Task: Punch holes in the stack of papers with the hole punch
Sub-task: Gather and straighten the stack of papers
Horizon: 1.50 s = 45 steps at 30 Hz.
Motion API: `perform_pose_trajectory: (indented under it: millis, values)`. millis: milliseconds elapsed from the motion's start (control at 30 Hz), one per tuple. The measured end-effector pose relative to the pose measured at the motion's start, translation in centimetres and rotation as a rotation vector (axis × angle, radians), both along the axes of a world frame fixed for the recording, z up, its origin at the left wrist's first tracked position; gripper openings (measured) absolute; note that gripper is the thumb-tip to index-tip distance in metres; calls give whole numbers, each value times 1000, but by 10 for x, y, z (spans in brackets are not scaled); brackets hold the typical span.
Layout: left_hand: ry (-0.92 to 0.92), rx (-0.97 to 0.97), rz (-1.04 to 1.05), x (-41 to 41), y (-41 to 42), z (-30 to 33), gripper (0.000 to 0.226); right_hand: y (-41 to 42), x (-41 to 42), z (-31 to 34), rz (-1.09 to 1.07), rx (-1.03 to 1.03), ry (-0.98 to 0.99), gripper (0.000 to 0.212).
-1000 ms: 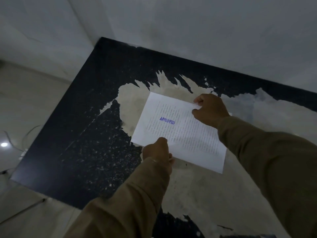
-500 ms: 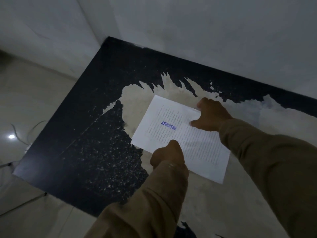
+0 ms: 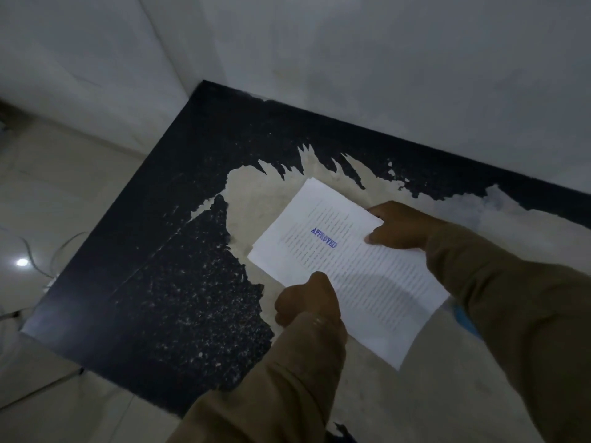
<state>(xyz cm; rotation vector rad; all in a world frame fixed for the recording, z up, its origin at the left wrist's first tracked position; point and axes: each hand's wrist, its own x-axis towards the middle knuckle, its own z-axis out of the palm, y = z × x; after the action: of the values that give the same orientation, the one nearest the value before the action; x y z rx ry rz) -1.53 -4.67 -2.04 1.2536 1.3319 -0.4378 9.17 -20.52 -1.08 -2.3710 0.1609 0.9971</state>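
A white stack of papers (image 3: 361,276) printed with text and a blue "APPROVED" stamp is held just above the worn black table (image 3: 179,282). My left hand (image 3: 307,300) grips its near long edge, fingers curled under. My right hand (image 3: 399,227) pinches the far long edge, thumb on top. The stack looks lifted, with its shadow on the tabletop. No hole punch is in view.
The table's black coating has peeled away to a pale patch (image 3: 256,199) under the papers. A grey wall (image 3: 383,75) borders the table's far side. A small blue thing (image 3: 465,321) peeks out beside my right sleeve. A cable (image 3: 48,260) lies on the tiled floor at left.
Both hands have lifted the stack off the table and turned it slightly, bringing it nearer to me. My grips moved from pressing on the sheet to holding its edges.
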Motion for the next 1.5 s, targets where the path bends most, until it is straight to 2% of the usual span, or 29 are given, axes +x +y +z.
perform_pose_trajectory:
  millis: [167,267,333,400,533,667,867,1000,1133,1267,1333,1500]
  values:
    - [-52,186,-133,12,7,2,57,-21,-20,-2,-193,200,-6,37]
    - [-154,208,-214,28,16,-1,61,-30,-36,-5,-346,389,16,36]
    - [-204,236,-370,40,24,-6,52,-34,-48,-7,-475,521,20,35]
    - [-261,291,-511,51,32,-8,29,-35,-61,-9,-586,648,27,36]
    - [-383,234,-535,64,41,-14,22,-35,-87,-15,-662,833,33,42]
    - [-508,163,-516,60,36,-14,26,-34,-102,-24,-659,812,33,43]
    - [-685,246,-798,65,34,-20,16,-24,-118,-30,-772,708,-172,44]
    - [-680,219,-843,70,32,-22,19,-17,-125,-33,-832,677,-214,46]
    - [-652,187,-868,72,32,-23,33,-13,-125,-32,-860,643,-228,49]
    - [-675,193,-863,74,31,-18,26,-10,-124,-24,-878,651,-247,41]
    - [-749,191,-820,75,30,-7,20,-6,-121,-16,-906,641,-346,38]
    - [-1065,239,-670,84,26,39,29,6,-102,22,-888,558,-744,34]
